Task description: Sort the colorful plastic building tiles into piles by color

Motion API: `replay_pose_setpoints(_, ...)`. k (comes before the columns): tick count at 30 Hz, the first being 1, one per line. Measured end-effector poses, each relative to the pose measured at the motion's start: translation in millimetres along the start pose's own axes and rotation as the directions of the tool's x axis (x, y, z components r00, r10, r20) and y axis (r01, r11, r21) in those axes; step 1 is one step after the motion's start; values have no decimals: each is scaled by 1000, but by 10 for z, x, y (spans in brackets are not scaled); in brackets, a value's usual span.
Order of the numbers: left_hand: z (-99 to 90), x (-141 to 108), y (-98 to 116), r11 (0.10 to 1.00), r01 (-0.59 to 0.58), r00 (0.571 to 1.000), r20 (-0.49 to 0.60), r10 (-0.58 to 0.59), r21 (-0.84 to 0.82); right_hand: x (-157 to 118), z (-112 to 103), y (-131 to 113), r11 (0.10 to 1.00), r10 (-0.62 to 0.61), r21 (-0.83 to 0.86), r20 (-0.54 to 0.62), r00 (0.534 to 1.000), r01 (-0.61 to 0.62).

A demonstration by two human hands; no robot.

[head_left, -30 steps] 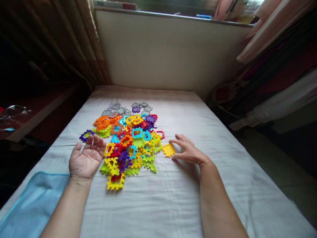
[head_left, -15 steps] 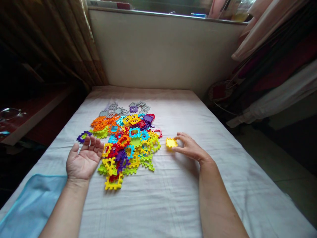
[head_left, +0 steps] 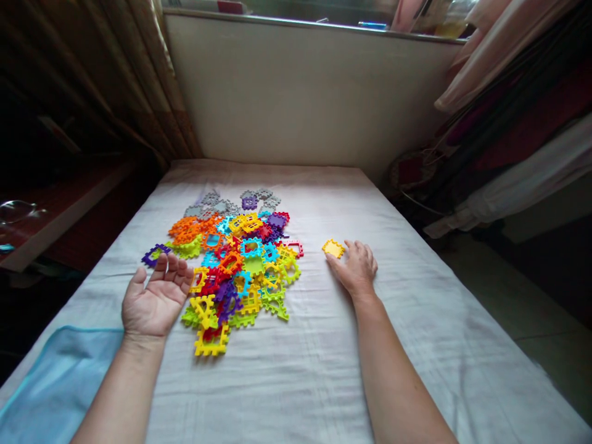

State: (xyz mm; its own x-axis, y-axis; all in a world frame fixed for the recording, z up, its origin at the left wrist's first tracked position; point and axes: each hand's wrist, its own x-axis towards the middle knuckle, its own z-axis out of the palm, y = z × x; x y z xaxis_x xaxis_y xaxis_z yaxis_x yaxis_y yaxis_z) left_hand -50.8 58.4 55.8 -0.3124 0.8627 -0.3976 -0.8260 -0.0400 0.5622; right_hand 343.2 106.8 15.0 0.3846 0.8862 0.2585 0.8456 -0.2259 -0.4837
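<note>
My right hand (head_left: 357, 266) is to the right of the pile, with its thumb and index finger at the edges of a yellow square interlocking tile (head_left: 333, 248). The tile looks flat, close to or on the sheet, and its near edge is partly behind the thumb. My left hand (head_left: 155, 299) rests palm up on the sheet, fingers loosely curled and apart, holding nothing. Its fingertips are beside the pile of plastic interlocking tiles (head_left: 253, 265) in red, yellow, orange, blue, purple and green. A purple frame tile (head_left: 156, 254) lies just beyond those fingertips.
Grey tiles (head_left: 217, 206) lie at the far side of the pile. A light blue cloth (head_left: 69, 364) covers the near left of the bed sheet (head_left: 296, 382). Behind is a pale wall panel (head_left: 300, 92); a curtain (head_left: 134, 74) hangs left, clothes (head_left: 509, 123) hang right.
My right hand has carried the yellow tile a little to the right and away from me, turning so its back faces up more. The left hand stays almost in place.
</note>
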Motion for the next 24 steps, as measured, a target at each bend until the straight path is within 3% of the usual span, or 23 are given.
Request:
replay_pose_setpoints(2, -1, 1, 1, 1000, 5, 1000, 1, -5, -2, -11, -46, -121, 993, -63, 102, 4, 998, 63)
replay_pose_setpoints(4, -8, 5, 3, 1000, 9, 1000, 7, -8, -7, -56, -86, -284, 968, -146, 225, 126, 981, 115)
replay_pose_setpoints(8, -52, 32, 9, 1000, 6, 999, 41, -5, -10, -204, -105, -554, 934, -275, 326, 399, 875, 145)
replay_pose_setpoints(19, -47, 28, 5, 999, 19, 999, 49, -18, -35, -329, -130, -660, 831, -467, 549, 606, 644, 87)
replay_pose_setpoints(22, -69, 41, 7, 999, 27, 997, 70, -24, -33, -353, -169, -706, 796, -502, 605, 669, 548, -10)
replay_pose_setpoints(24, -91, 55, 8, 999, 26, 996, 86, -24, -28, -365, -216, -731, 784, -527, 615, 734, 429, -89)
